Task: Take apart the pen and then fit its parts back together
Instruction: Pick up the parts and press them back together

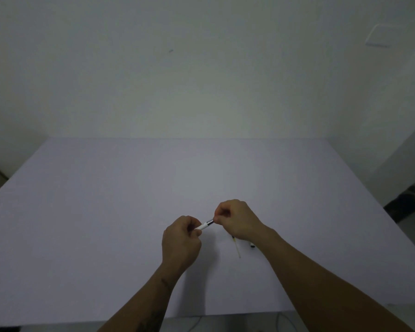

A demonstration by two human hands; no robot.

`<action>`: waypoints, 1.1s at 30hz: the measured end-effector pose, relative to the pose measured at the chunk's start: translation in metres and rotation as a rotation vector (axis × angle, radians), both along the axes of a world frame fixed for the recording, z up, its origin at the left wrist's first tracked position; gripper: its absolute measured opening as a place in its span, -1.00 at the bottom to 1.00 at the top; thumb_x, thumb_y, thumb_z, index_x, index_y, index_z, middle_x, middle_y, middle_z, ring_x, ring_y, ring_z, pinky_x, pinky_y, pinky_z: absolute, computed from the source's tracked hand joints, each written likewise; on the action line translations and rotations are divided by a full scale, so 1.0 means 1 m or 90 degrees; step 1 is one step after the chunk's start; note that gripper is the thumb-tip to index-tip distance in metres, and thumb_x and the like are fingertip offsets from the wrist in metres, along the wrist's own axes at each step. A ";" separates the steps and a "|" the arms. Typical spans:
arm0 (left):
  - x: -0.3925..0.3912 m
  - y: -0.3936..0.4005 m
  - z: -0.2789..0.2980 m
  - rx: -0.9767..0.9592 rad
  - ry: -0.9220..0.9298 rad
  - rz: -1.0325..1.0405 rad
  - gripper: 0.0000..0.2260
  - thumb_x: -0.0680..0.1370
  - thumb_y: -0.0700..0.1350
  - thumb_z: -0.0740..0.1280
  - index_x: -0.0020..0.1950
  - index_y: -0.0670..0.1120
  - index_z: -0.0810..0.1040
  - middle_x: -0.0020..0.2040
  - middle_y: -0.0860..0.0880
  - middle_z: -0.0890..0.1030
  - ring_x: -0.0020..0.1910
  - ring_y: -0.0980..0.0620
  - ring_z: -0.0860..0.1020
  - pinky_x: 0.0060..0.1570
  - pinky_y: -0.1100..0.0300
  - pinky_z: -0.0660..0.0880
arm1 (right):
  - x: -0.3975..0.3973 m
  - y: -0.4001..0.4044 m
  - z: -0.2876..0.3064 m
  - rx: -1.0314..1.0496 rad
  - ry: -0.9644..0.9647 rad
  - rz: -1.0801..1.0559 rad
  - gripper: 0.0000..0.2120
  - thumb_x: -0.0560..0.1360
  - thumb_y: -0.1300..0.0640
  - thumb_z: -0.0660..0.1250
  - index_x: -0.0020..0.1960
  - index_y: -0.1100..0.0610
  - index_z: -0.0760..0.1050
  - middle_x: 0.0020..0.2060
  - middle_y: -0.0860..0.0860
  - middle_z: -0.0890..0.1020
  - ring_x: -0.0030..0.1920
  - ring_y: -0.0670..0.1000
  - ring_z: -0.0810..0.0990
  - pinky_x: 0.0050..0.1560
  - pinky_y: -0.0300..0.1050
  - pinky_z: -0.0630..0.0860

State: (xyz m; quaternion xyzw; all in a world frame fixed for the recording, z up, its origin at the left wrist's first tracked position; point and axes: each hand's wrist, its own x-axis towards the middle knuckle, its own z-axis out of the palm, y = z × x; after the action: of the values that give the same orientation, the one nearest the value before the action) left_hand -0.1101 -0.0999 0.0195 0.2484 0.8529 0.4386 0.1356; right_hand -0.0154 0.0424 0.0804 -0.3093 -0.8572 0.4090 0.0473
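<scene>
pale table [106, 236], both hands gripping pen barrel [204, 225]

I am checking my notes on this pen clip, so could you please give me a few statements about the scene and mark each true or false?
1. Both hands hold the pen barrel above the table. True.
2. The left hand holds the white end and the right hand pinches the metal tip. True.
3. The thin refill is in the left hand. False: it lies on the table, beside the right wrist.
4. The table is covered with tools. False: only the refill and a small dark part lie there.
5. The small dark part lies to the right of the refill. True.
</scene>
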 end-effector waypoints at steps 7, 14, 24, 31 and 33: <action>0.001 -0.003 -0.001 -0.014 0.009 -0.017 -0.75 0.45 -0.24 0.45 -0.19 0.13 0.54 -0.26 0.16 0.59 -0.24 0.12 0.57 -0.16 0.11 0.60 | 0.001 -0.007 -0.009 -0.036 -0.049 -0.030 -0.60 0.56 -0.03 0.30 -0.36 0.18 0.47 -0.37 0.09 0.49 -0.41 0.00 0.38 -0.37 -0.13 0.35; -0.002 -0.004 -0.002 -0.025 0.023 -0.010 -0.75 0.43 -0.23 0.46 -0.20 0.14 0.54 -0.28 0.16 0.58 -0.26 0.14 0.56 -0.18 0.07 0.61 | 0.005 -0.002 -0.006 -0.054 0.006 -0.019 -0.89 0.41 0.17 0.47 -0.14 -0.01 0.61 -0.27 -0.01 0.62 -0.32 -0.08 0.54 -0.32 -0.26 0.47; -0.003 -0.002 0.003 -0.020 0.038 -0.033 -0.76 0.44 -0.24 0.45 -0.18 0.11 0.54 -0.28 0.16 0.58 -0.26 0.11 0.57 -0.17 0.08 0.61 | -0.003 -0.011 -0.007 0.052 -0.028 -0.028 -0.62 0.58 0.06 0.27 -0.41 0.05 0.41 -0.30 -0.02 0.45 -0.34 -0.03 0.43 -0.32 -0.16 0.36; -0.005 -0.003 0.004 -0.025 0.032 -0.033 -0.77 0.45 -0.23 0.46 -0.19 0.11 0.54 -0.28 0.16 0.57 -0.27 0.11 0.56 -0.20 0.16 0.58 | 0.001 -0.009 -0.004 -0.044 -0.002 -0.026 -0.85 0.50 0.02 0.41 -0.06 0.11 0.62 -0.29 0.00 0.57 -0.34 -0.05 0.48 -0.35 -0.24 0.39; -0.005 -0.003 0.004 -0.025 0.029 -0.031 -0.77 0.45 -0.24 0.46 -0.19 0.10 0.54 -0.28 0.16 0.57 -0.27 0.11 0.56 -0.21 0.19 0.56 | 0.002 -0.008 -0.002 -0.050 0.013 -0.017 -0.87 0.44 0.10 0.47 -0.03 0.04 0.59 -0.24 0.01 0.60 -0.30 -0.05 0.54 -0.33 -0.25 0.44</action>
State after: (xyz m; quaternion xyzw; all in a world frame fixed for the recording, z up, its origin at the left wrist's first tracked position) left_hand -0.1148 -0.1028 0.0234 0.2765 0.8579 0.4125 0.1318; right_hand -0.0134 0.0345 0.0788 -0.3181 -0.8360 0.4444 0.0491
